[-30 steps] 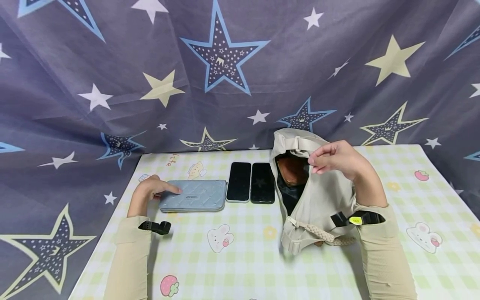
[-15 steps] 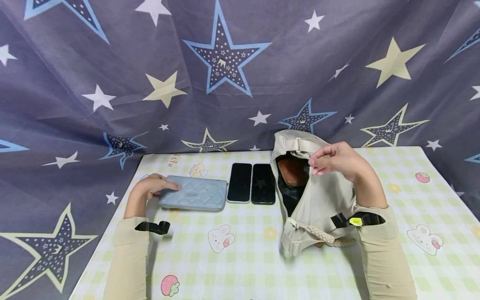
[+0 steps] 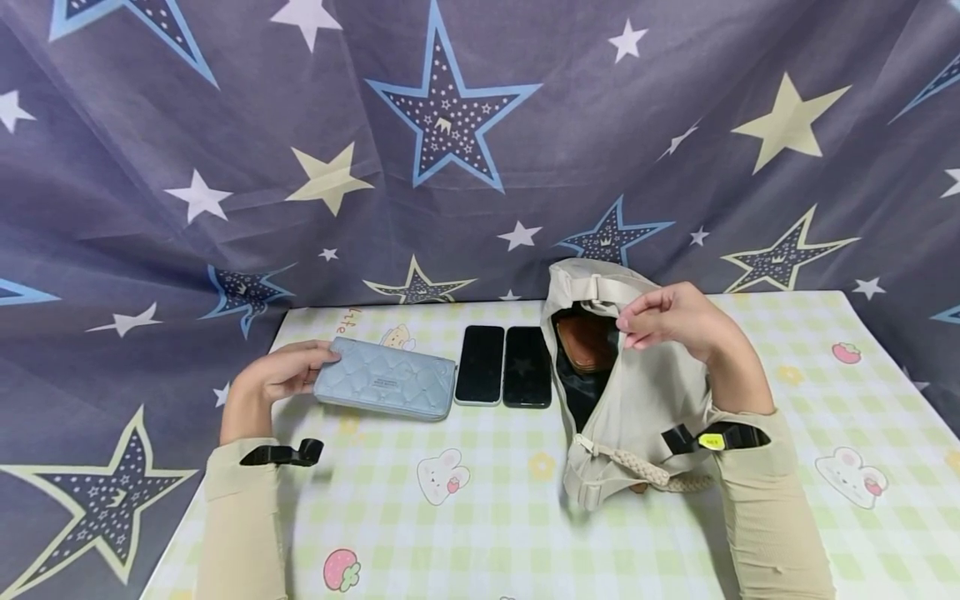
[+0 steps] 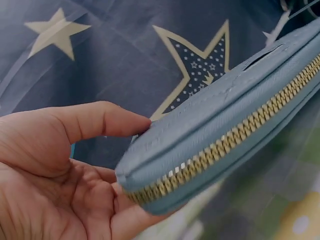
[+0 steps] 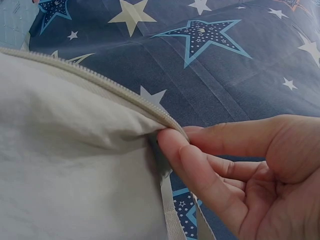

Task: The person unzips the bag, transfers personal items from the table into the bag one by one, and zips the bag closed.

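Note:
My left hand [image 3: 288, 372] pinches the left end of a light blue quilted wallet [image 3: 386, 382], thumb on top and fingers beneath. In the left wrist view the wallet [image 4: 220, 145] is tilted, its gold zipper [image 4: 235, 137] closed along the edge. With thumb and fingertips my right hand [image 3: 675, 321] pinches the zippered rim of a cream bag [image 3: 660, 392], holding its mouth open. A brown leather item [image 3: 587, 342] shows inside against the dark lining. The right wrist view has the hand [image 5: 235, 175] on the bag's zipper edge [image 5: 110, 85].
Two dark phones, one [image 3: 480, 364] beside the other [image 3: 527, 367], lie between wallet and bag. A braided strap [image 3: 645, 468] hangs at the bag's near end. The checked tablecloth [image 3: 495, 533] meets a star-patterned curtain [image 3: 480, 233] behind.
My left hand has shifted left to the wallet's end and gripped it. The wallet's left end has risen and turned slightly toward the back. The right hand and bag stay put.

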`<state>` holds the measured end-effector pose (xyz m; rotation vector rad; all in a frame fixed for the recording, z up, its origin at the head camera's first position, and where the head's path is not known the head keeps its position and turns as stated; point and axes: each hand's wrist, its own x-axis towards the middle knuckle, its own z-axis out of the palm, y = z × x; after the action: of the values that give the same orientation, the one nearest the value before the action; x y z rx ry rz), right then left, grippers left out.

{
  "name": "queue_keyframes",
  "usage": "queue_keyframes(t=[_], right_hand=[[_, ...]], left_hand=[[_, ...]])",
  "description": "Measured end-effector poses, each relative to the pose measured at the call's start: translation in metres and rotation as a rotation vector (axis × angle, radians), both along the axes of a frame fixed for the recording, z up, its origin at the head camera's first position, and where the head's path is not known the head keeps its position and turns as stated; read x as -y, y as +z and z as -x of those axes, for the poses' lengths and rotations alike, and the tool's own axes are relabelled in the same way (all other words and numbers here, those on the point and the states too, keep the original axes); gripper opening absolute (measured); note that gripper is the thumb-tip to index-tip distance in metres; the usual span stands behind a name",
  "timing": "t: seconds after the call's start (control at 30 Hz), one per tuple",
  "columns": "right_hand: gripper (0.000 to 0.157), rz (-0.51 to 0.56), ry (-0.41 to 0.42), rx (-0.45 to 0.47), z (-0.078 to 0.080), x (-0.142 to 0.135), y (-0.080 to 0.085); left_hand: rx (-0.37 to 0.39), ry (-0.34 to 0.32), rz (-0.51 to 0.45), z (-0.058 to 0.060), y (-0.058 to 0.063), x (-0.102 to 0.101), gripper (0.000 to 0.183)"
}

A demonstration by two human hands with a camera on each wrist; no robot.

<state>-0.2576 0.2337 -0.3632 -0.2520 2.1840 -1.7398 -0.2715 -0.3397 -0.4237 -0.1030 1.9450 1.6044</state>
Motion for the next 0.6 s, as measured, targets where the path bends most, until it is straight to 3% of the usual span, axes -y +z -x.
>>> queue_keyframes(t=[0.13,0.23,0.43,0.6], right_hand=[[0.019,-0.004,0.000,0.001,0.000,0.000,0.000],[0.021,-0.009,-0.002,0.000,0.000,0.001,0.000],[0.020,-0.011,-0.001,-0.002,0.000,0.001,-0.001],[0.020,-0.008,0.002,-0.004,0.000,0.002,-0.002]], left_hand=[[-0.009,-0.024,-0.163,-0.002,0.000,0.007,0.021],[0.000,-0.019,-0.259,-0.003,0.002,0.009,0.027],[0.000,0.033,-0.305,-0.007,0.009,0.005,0.033],[-0.025,0.038,-0.353,-0.008,0.012,0.001,0.037]])
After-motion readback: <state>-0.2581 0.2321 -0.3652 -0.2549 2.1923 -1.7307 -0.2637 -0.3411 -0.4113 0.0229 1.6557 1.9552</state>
